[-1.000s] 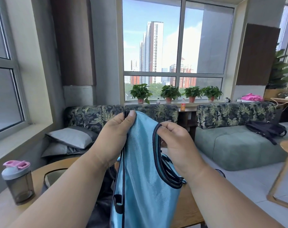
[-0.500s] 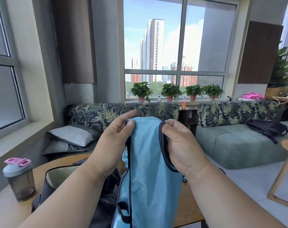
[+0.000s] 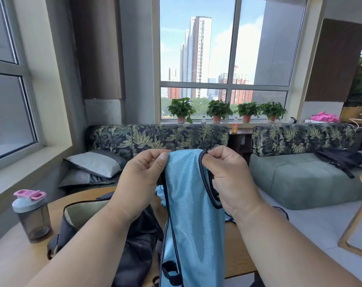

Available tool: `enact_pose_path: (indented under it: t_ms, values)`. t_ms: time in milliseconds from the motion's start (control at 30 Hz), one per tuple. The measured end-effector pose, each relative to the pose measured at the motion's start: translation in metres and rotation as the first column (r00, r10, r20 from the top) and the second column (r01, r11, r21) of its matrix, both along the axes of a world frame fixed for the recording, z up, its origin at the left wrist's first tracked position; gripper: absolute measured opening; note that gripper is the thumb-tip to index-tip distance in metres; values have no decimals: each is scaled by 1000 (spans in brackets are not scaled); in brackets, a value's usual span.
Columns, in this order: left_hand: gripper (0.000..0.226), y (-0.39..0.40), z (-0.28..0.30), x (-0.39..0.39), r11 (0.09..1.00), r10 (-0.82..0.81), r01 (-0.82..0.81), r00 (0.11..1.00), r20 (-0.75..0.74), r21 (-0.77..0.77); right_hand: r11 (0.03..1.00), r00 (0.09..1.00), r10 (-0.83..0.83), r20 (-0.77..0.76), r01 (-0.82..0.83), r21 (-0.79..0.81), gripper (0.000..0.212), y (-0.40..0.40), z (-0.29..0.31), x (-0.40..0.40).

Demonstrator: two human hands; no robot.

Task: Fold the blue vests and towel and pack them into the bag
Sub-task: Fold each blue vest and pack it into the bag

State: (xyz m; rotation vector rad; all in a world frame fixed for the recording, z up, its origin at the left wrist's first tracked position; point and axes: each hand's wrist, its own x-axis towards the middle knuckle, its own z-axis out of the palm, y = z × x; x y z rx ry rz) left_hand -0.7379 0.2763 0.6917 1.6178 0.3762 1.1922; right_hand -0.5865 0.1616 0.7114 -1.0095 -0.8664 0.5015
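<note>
A light blue vest (image 3: 192, 214) with dark trim hangs in front of me above the table. My left hand (image 3: 142, 179) pinches its top left corner between thumb and fingers. My right hand (image 3: 227, 177) pinches the top right corner at the dark edging. Below my left forearm a dark bag (image 3: 80, 220) lies open on the round wooden table (image 3: 10, 264), showing its pale lining. More blue fabric (image 3: 160, 194) peeks out behind the held vest. A towel is not visible.
A grey shaker bottle (image 3: 32, 216) with a pink lid stands on the table at the left. Sofas (image 3: 304, 179) with leaf-print backs and grey cushions lie beyond. A second wooden table (image 3: 360, 212) edges in at the right.
Both hands have come a little lower with the vest and now hold its top edge level. The bag's open mouth has come into fuller view.
</note>
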Motion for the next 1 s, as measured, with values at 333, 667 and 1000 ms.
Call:
enact_pose_path:
  t_ms: [333, 667, 1000]
  values:
    - [65, -4, -22, 9, 911, -298, 329, 942, 157, -247, 997, 997, -59, 44, 57, 46, 25, 4, 2, -1]
    - [32, -30, -43, 13, 774, -319, 388, 921, 222, -500, 999, 996, -46, 81, 44, 33, 24, 8, 4, 5]
    - [42, -19, -10, 18, 863, -269, 298, 955, 127, -408, 959, 956, 268, -119, -276, -59, 8, 15, 11, 41]
